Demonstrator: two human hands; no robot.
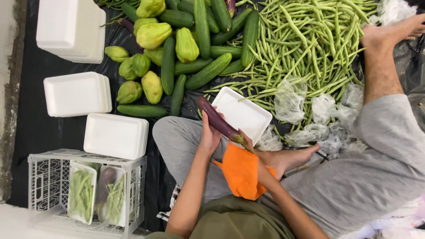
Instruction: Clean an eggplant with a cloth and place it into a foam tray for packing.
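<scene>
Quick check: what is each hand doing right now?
Left hand: closed around the purple eggplant.
Right hand: gripping the eggplant's stem end; an orange cloth covers the wrist.

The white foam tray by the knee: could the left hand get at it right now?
Probably yes. The white foam tray lies bare just past the left hand, nothing between them. But that hand grips the purple eggplant, also held by the right hand.

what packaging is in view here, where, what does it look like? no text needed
Wrapped trays: two in the white crate, bottom left; white foam, clear film over green beans and an eggplant.
Empty tray stacks: three white foam piles on the black sheet, left.
Single tray: white, rectangular, in front of the left hand.
Crumpled clear film: scattered by the bean pile, right of centre.
No labels, signs or screens.
</scene>
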